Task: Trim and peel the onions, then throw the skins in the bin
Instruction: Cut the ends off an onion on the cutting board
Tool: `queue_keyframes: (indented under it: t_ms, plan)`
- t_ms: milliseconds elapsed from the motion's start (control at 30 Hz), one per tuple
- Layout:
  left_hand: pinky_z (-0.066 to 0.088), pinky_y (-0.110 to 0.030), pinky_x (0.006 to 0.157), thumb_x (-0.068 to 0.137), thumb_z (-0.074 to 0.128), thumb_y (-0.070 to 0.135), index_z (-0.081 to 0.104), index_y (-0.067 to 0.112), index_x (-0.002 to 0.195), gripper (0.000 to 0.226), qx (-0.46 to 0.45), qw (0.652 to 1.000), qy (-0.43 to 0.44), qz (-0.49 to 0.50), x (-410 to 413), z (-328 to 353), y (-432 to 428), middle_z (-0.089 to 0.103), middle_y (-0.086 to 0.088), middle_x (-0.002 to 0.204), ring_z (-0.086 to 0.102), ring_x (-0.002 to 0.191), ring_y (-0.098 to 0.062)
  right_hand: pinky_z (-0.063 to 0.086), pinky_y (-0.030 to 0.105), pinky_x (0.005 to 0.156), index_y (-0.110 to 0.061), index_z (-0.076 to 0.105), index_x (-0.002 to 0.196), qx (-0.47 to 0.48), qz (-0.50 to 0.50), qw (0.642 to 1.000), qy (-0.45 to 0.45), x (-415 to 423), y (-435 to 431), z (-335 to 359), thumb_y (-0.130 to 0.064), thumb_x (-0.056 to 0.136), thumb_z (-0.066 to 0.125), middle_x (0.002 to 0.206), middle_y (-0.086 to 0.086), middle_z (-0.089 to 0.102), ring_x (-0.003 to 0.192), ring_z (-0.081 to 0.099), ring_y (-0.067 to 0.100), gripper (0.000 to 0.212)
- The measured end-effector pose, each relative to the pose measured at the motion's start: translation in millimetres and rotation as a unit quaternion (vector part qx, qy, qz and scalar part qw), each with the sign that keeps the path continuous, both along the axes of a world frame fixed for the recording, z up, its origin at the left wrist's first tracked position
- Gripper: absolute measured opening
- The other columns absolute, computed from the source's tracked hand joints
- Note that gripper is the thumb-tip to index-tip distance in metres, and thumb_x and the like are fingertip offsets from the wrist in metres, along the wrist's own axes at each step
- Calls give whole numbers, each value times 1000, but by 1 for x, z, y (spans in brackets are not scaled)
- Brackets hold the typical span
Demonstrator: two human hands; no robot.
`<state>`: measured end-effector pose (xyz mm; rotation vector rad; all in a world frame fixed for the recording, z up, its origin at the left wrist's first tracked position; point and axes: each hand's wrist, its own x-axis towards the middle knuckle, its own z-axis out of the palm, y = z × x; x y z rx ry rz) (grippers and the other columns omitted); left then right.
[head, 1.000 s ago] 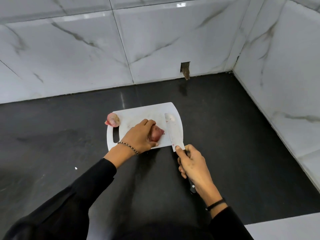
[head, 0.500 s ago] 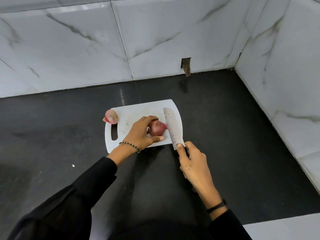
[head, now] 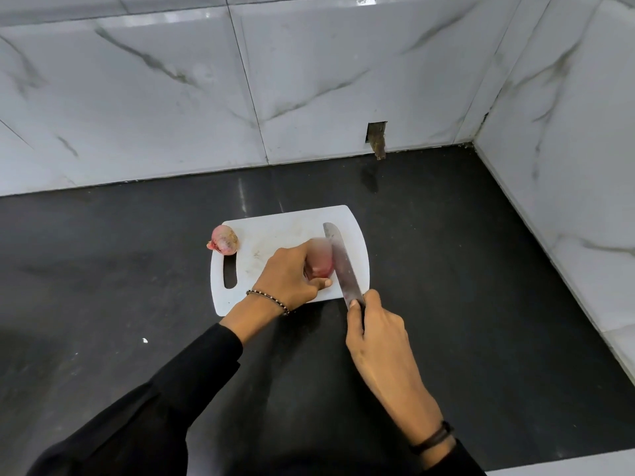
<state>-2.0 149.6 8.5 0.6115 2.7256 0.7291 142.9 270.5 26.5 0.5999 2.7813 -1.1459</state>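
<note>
Hands of a person in black sleeves work at a white cutting board (head: pixel 281 228), seen from above. The board lies on a dark tabletop (head: pixel 464 286), roughly midway between its left and right edges and towards the marbled wall tiles (head: pixel 171 97) behind its back edge.

The left hand (head: pixel 292 274) has its fingers and thumb curled over a red onion (head: pixel 322 262), pinning it to the board near the board's front edge. The onion is blurred, so its surface is hard to read. The right hand (head: pixel 378 338) is wrapped round the handle of a long knife (head: pixel 343 266), with one fingertip up by the heel of the blade. The blade runs front to back across the board and sits against the onion's right end. Whether it has bitten in cannot be told.

A second onion (head: pixel 225 239) rests on the board's back left corner, by the handle slot. It is in its papery pink skin, apparently untouched.

Judging by this, the task is at an early stage: the first onion is being trimmed. Peeling it, doing the second onion and binning the skins all appear to be left. No loose skins show, and no bin is in view.
</note>
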Motion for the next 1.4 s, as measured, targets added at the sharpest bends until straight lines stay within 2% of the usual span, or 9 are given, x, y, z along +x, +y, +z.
queue_keyframes:
  t_ms: [133,267,367,533,733,867,1067,1267,1400]
  plan:
    - [51,-37,91,76,79,43,56,13,127,63,-35,999,1,5,-4,0,4,68,-7,114,62,103,-26,33,24,50,-13,46,112,40,28,997,-56,-7,-2,1,-34,110,28,82,0,57,64,53,14,28]
    - [45,-33,100,78,79,39,43,15,144,79,-35,999,-6,-15,-5,4,6,62,-7,129,56,117,-27,40,31,53,-14,44,115,21,31,995,-89,-13,-3,2,-39,110,23,89,8,63,65,54,17,33]
    - [45,-32,99,78,78,38,41,15,145,80,-37,999,-3,-23,-5,5,7,63,-8,127,56,116,-27,47,36,59,-15,42,116,23,34,994,-105,-14,-1,5,-40,110,22,93,11,63,68,54,19,32]
    - [46,-34,102,75,81,38,44,16,144,81,7,999,-31,-6,-8,4,3,63,-6,126,57,116,-26,53,35,64,-15,41,121,27,40,991,-126,-20,-3,10,-39,111,21,94,8,61,69,56,16,32]
    - [48,-36,103,75,83,35,45,15,144,82,59,996,-64,4,-11,-1,-5,63,-7,128,57,119,-24,41,31,54,-15,41,119,39,50,989,-133,-32,-7,10,-37,110,24,92,11,61,63,51,15,30]
    - [41,-26,106,75,83,31,45,15,144,81,67,996,-62,-10,-9,1,-4,62,-7,131,56,121,-23,42,35,60,-13,38,110,58,56,989,-125,-50,-6,15,-32,110,28,95,11,58,71,53,22,22]
    - [45,-28,103,79,79,30,47,11,142,74,80,996,-50,-6,-8,6,-1,65,-10,126,59,116,-26,43,35,64,-17,32,105,53,65,988,-127,-76,-6,21,-32,110,28,97,9,50,83,60,28,16]
    - [47,-34,101,77,79,38,47,12,142,77,45,998,-40,-1,-13,3,2,66,-9,122,59,113,-27,41,30,57,-13,41,117,30,57,986,-151,-47,-4,19,-35,110,25,100,13,59,70,53,20,28]
    - [48,-35,98,77,79,40,48,14,141,75,36,999,-32,-7,-13,1,4,67,-9,118,60,109,-28,44,31,58,-13,40,122,33,48,984,-166,-39,-5,11,-36,110,24,99,14,61,73,57,21,30]
